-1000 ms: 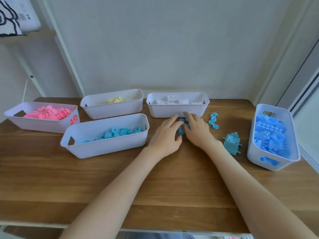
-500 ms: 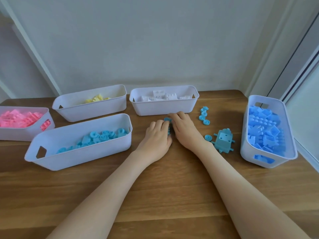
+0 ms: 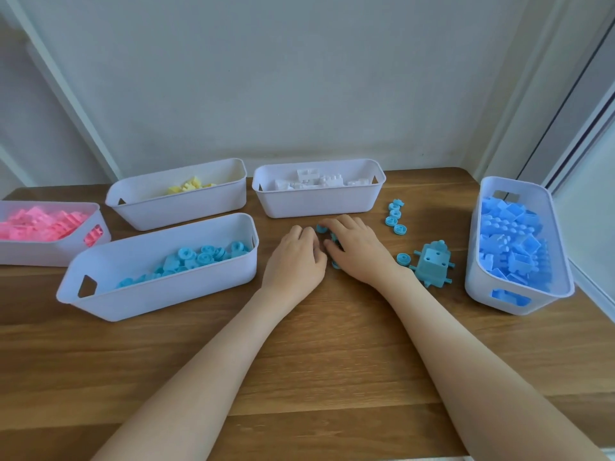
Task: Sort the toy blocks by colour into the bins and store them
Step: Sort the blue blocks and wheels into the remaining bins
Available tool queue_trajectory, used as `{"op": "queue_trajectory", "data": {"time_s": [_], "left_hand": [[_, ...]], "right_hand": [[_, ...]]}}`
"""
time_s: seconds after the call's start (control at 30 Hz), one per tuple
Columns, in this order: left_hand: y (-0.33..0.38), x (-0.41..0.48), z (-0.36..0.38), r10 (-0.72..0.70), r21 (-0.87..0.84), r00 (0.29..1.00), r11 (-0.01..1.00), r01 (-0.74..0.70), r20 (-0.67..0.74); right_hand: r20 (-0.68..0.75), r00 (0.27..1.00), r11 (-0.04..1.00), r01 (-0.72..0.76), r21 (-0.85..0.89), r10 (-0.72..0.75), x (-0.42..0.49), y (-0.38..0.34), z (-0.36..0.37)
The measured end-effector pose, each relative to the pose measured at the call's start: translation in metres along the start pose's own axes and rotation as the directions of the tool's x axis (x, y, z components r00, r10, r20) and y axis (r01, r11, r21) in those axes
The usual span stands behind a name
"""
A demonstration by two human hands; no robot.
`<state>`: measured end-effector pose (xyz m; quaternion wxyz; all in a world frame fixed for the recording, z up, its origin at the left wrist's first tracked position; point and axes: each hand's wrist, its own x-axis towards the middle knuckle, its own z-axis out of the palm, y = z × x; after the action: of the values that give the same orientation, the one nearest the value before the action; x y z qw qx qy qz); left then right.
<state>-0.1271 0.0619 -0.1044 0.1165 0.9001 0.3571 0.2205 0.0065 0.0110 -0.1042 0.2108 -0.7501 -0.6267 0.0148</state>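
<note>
Both of my hands lie close together on the wooden table, in front of the white-block bin (image 3: 316,202). Between and under them sits a small heap of turquoise pieces (image 3: 321,228), mostly hidden. My left hand (image 3: 294,261) curls its fingers down onto the heap. My right hand (image 3: 357,251) lies cupped over it, fingers only lightly bent. The bin of turquoise pieces (image 3: 159,294) stands just left of my left hand. A row of loose turquoise wheels (image 3: 396,217), a single wheel (image 3: 403,258) and a turquoise body block with pegs (image 3: 432,266) lie to the right.
A bin of blue blocks (image 3: 479,284) stands at the right table edge. The yellow-block bin (image 3: 179,207) is at the back left, and the pink-block bin (image 3: 40,251) at far left. A wall runs behind the table.
My view has shifted so the scene sits further left. My hands have stayed over the turquoise heap and drawn a little closer around it.
</note>
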Motion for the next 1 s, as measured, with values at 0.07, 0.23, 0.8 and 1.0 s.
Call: {"op": "queue_trajectory", "data": {"time_s": [0.07,0.23,0.8,1.0], "left_hand": [[0.000,0.000,0.001,-0.036,0.007,0.999,0.999,0.036,-0.012],[-0.001,0.002,0.000,-0.061,-0.029,0.998,0.998,0.061,-0.014],[0.001,0.001,-0.002,-0.038,0.057,0.999,0.998,0.040,-0.027],[0.000,-0.001,-0.003,-0.036,-0.008,0.999,0.999,0.036,-0.015]], "right_hand": [[-0.027,1.000,1.000,0.002,-0.002,-0.002,-0.002,0.000,0.000],[0.051,0.998,0.998,0.021,0.053,-0.024,-0.005,-0.002,-0.005],[-0.077,0.997,0.968,-0.024,-0.249,0.004,-0.031,-0.014,-0.002],[-0.211,0.972,0.949,-0.156,-0.272,0.100,-0.029,-0.015,-0.002]]}}
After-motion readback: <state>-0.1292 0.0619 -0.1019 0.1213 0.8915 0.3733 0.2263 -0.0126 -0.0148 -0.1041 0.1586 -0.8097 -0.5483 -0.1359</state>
